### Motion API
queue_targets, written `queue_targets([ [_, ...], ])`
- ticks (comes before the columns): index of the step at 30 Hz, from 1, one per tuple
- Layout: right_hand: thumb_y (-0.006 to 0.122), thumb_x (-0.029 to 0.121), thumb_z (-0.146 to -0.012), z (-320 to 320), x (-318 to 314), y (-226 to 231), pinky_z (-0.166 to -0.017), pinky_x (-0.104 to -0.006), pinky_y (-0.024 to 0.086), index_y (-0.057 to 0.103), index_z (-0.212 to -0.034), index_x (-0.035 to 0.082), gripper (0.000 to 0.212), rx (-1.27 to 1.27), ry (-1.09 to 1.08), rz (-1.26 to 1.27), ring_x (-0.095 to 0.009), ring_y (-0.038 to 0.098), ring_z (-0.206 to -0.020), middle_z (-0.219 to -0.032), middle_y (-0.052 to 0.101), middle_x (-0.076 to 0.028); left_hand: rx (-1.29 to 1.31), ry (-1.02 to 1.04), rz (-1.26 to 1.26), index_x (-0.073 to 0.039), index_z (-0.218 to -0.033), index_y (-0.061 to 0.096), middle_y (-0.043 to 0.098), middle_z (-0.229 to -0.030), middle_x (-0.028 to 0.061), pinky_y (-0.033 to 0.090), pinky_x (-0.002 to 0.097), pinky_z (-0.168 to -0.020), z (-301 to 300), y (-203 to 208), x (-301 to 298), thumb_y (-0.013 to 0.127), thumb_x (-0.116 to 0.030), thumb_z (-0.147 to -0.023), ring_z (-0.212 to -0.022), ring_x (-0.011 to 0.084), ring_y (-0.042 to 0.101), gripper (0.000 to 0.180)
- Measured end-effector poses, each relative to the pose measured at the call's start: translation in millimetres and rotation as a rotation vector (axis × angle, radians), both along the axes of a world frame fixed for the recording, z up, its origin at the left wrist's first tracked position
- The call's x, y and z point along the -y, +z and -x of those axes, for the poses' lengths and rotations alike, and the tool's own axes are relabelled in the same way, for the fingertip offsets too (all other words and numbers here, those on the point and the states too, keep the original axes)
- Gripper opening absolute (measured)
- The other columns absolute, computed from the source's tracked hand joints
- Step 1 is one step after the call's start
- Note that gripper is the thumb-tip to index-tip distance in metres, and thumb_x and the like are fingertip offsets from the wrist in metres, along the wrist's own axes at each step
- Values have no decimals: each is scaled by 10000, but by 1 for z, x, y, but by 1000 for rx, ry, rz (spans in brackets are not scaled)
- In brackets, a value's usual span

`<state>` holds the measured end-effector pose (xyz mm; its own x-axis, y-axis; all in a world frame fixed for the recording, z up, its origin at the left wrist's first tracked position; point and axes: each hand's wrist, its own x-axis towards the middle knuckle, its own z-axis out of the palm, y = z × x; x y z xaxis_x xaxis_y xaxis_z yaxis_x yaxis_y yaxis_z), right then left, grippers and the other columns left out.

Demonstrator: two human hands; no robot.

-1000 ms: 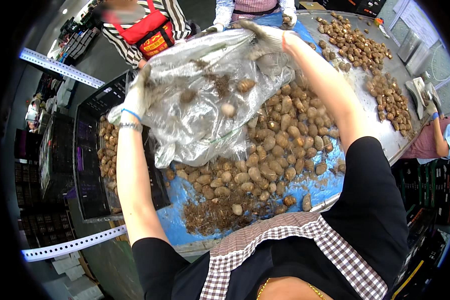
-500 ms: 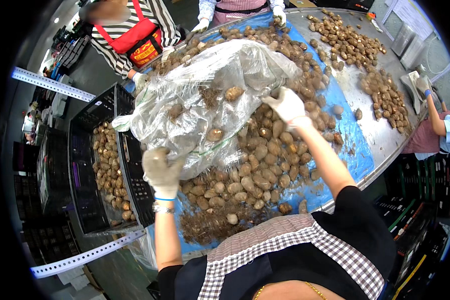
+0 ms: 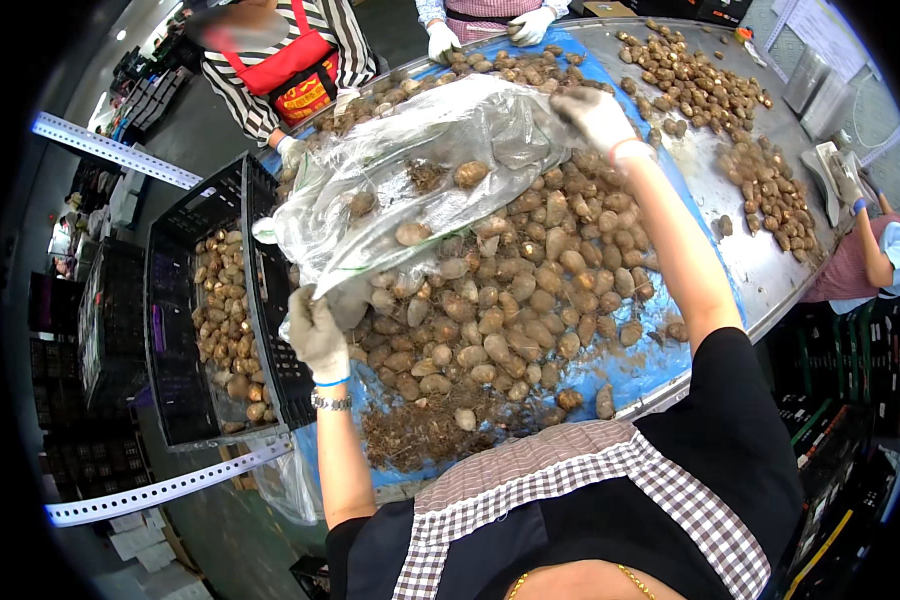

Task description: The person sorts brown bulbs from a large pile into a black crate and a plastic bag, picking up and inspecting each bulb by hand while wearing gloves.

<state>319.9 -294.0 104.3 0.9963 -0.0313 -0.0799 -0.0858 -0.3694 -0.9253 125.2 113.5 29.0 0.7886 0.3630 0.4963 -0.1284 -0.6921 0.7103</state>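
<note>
A round metal table fills the upper and centre right of the frame, most of it covered by a blue sheet. On that sheet lies a broad heap of brown bulbs, with a patch of loose dry roots and husk at its lower edge, near the person's chest. More bulbs lie in smaller groups on the bare metal at the upper right.

Above the heap, across the upper centre, a large clear plastic bag is stretched out between the two gloved hands, sagging in the middle with a few bulbs and some root debris inside it.

To the left of the table stands a black plastic crate, with bulbs lying along its middle.

The left hand, in a pale work glove, is at centre left, its fingers clenched on the lower corner of the bag. The right hand, also gloved, is at the upper centre right, its fingers closed on the bag's upper edge.

At the top of the frame a person in a red apron and another person's gloved hands work at the far edge of the table.
</note>
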Motion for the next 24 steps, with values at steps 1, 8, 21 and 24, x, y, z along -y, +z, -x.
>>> queue_targets([
  [1, 601, 502, -846, -9, 5, -20, -774, -326, 528, 710, -1031, 0, 547, 126, 84, 378, -238, 678, -814, -885, 709, -197, 16, -3, -2, 20, -1087, 608, 679, -948, 119, 527, 302, -736, 1, 11, -1, 549, -47, -919, -816, 197, 651, 191],
  [8, 693, 472, -768, -6, -66, -103, -797, -389, 536, 699, -924, 1, 497, 230, -155, 704, -331, 675, -897, -929, 689, -211, 247, -106, 112, 28, -1158, 574, 612, -986, 81, 470, 239, -717, -3, 115, 32, 520, 2, -927, -825, 124, 555, 238],
  [21, 542, 239, -902, -43, -9, -12, -705, -360, 534, 679, -1018, -8, 306, 390, -223, 132, -247, 675, -721, -818, 704, -176, 375, -81, 39, 33, -1160, 576, 606, -1026, 65, 461, 230, -808, -9, 181, -4, 529, -48, -948, -910, 119, 553, 231],
  [24, 553, 272, -923, -61, 21, 47, -761, -305, 518, 632, -1144, -14, 370, 459, -145, 185, -182, 655, -788, -978, 702, -155, 478, -152, 37, 68, -1145, 570, 595, -1022, 74, 457, 228, -823, -25, 200, -16, 545, -36, -954, -916, 121, 551, 219],
])
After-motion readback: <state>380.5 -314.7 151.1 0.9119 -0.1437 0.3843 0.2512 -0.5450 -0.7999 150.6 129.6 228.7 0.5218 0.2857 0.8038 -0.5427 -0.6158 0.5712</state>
